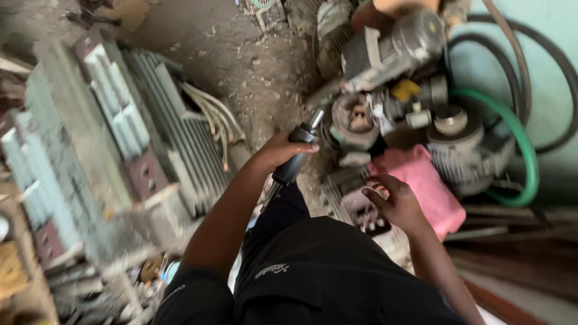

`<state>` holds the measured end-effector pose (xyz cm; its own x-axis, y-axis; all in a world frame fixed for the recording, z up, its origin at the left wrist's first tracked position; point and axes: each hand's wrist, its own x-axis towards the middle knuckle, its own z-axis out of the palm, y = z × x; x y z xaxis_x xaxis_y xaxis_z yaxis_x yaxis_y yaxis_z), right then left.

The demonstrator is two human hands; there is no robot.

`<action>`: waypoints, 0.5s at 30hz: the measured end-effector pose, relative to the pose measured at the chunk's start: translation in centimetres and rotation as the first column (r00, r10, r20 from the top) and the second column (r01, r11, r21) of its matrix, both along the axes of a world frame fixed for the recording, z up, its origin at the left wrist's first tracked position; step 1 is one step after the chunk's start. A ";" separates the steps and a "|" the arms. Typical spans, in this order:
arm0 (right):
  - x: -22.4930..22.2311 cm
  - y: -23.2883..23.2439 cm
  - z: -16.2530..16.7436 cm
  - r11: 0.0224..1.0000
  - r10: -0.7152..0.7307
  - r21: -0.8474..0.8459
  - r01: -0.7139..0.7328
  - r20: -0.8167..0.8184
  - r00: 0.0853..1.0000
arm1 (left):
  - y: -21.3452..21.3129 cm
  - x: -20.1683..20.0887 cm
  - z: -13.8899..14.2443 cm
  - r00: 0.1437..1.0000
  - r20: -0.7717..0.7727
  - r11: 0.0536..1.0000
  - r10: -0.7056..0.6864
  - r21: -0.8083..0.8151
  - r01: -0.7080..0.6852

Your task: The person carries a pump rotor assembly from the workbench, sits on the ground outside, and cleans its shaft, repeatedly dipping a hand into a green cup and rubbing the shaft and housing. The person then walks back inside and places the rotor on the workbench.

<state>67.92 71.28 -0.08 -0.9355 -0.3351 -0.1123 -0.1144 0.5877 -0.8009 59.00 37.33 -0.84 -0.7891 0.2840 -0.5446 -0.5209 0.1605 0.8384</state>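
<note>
Left hand [280, 150] clamps a black-handled tool [295, 161], fingers wrapped; stiff, grippy, hold mid-handle. Right hand [394, 201], fingers apart, rests on a terminal box [364, 215].

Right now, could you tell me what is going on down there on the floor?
A person crouches over a dusty floor crowded with electric motors. The left hand grips a black-handled tool, its metal tip toward a small motor. The right hand rests on an open terminal box, beside a pink cloth.
</note>
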 end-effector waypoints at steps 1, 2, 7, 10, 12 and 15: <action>-3.4 -1.5 0.1 0.995 0.046 -0.088 -0.055 -0.100 0.994 | -1.3 -3.3 -0.6 1.000 0.011 0.998 0.018 0.068 -0.019; -7.1 -3.0 0.1 0.955 0.083 -0.289 -0.068 0.040 0.996 | -2.8 -6.8 -0.9 1.000 -0.004 1.000 0.007 0.014 -0.007; -23.0 -10.1 -1.9 0.963 -0.023 0.270 -0.026 0.178 0.984 | -11.4 -20.9 -1.9 0.979 0.182 0.995 0.089 -0.057 -0.080; -27.6 -12.2 -4.4 0.522 0.020 0.852 -0.036 0.030 0.999 | -16.9 -25.6 -2.3 0.981 0.129 0.980 0.145 -0.159 -0.124; -29.9 -12.3 -6.0 0.830 -0.289 0.545 0.119 0.236 0.928 | -20.3 -27.5 -2.8 0.956 0.195 0.972 0.218 -0.129 -0.196; -34.2 -12.7 -8.2 0.814 -0.077 0.580 0.032 0.052 0.996 | -24.1 -29.4 -3.2 0.930 0.253 0.958 0.267 -0.177 -0.227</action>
